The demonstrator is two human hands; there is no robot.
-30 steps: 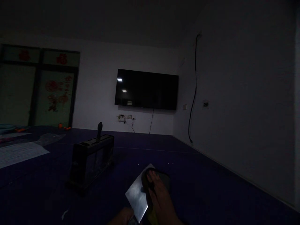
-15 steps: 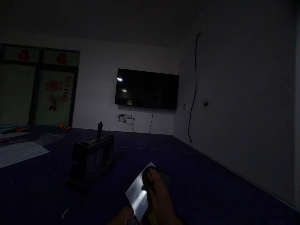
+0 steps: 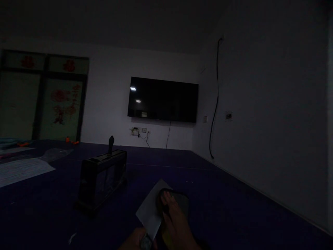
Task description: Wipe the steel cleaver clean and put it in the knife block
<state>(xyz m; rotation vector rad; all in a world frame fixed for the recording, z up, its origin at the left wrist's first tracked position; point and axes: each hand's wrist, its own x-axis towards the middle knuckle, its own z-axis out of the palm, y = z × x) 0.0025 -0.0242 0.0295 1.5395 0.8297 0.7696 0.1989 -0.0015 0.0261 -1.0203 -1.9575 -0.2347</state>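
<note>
My left hand [image 3: 135,239] and right hand [image 3: 174,215] appear bare in dim light, my right wrist [image 3: 186,236] uncovered, finer detail lost in shadow.

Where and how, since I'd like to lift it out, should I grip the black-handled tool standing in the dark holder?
Probably around its black handle, from above and the near right: it sticks up almost vertically above the top of the dark holder, nothing crowds it there, and it looks thicker above its narrow lower end. Whatever sits below is too dark to make out.
</note>
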